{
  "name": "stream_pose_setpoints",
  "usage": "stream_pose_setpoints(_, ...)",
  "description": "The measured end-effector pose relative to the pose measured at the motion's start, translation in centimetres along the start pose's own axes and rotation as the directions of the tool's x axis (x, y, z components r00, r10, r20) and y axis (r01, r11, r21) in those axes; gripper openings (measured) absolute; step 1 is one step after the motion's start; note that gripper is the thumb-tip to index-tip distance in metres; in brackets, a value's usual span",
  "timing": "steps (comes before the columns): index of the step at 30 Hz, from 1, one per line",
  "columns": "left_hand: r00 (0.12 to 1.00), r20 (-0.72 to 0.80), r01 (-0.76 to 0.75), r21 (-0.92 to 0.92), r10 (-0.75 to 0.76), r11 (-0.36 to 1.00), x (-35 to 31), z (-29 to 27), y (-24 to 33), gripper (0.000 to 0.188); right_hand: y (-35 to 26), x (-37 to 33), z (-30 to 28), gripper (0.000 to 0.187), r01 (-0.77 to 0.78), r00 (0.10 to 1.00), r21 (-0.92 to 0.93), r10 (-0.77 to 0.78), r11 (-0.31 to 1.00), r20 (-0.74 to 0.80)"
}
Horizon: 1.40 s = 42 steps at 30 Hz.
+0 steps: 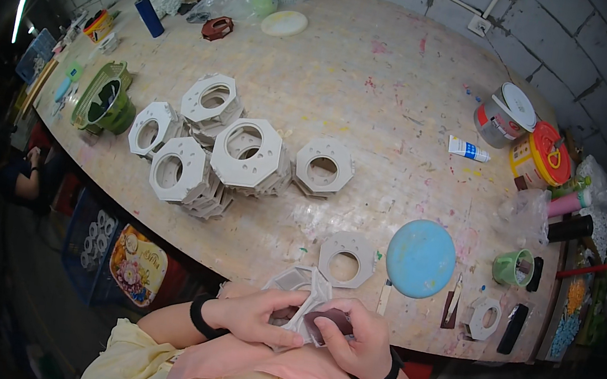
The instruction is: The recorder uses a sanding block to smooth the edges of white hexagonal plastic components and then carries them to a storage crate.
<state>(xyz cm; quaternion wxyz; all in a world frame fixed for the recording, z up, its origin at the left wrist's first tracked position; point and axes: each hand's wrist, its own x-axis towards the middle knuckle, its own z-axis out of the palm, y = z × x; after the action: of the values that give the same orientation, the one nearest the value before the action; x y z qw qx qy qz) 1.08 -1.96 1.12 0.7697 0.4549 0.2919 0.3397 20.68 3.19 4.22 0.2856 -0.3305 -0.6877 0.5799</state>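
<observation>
At the table's near edge, my left hand (254, 317) is closed round a pale grey octagonal frame (316, 294) with a large opening, tilted up in front of me. My right hand (363, 344) pinches a folded dark brown piece of sandpaper (326, 320) against the frame's right side. Part of the frame is hidden behind my fingers. Just beyond it, a flat grey octagonal ring (365, 259) lies on the table. Farther left stand several stacks of similar octagonal pieces (275, 156), with a shorter one (309, 161) at their right.
A blue round disc (421, 258) lies right of the flat ring. Near the right edge are a green cup (504, 268), a small octagonal piece (472, 322) and a black phone-like slab (513, 329). Buckets (500, 124) stand far right; a green basket (124, 114) sits left.
</observation>
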Motion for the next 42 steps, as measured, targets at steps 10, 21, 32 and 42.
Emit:
stream_pose_setpoints(10, 1.000, 0.013, -0.022, 0.014, 0.022, 1.000, 0.1, 0.3, -0.6, 0.054, 0.0, 0.2, 0.6, 0.017, 0.068, 0.995, -0.172, -0.079, 0.983, -0.060)
stream_pose_setpoints(21, 1.000, 0.006, 0.001, -0.090, 0.000, 0.996, -0.6, -0.8, -0.7, 0.057, 7.6, 1.6, -1.7, 0.016, -0.163, 0.954, -0.282, 0.078, 0.945, -0.288)
stream_pose_setpoints(32, 0.989, -0.121, 0.063, -0.157, -0.083, 0.986, -0.5, -1.1, -1.3, 0.065, 17.5, -1.9, -0.8, 0.029, -0.336, 0.928, -0.434, 0.372, 0.836, -0.003)
stream_pose_setpoints(42, 0.964, -0.264, -0.071, -0.143, 0.031, 0.987, -0.6, -1.7, -1.0, 0.060, 20.2, -4.5, -4.9, 0.018, -0.563, 0.807, -0.550, 0.266, 0.617, -0.527)
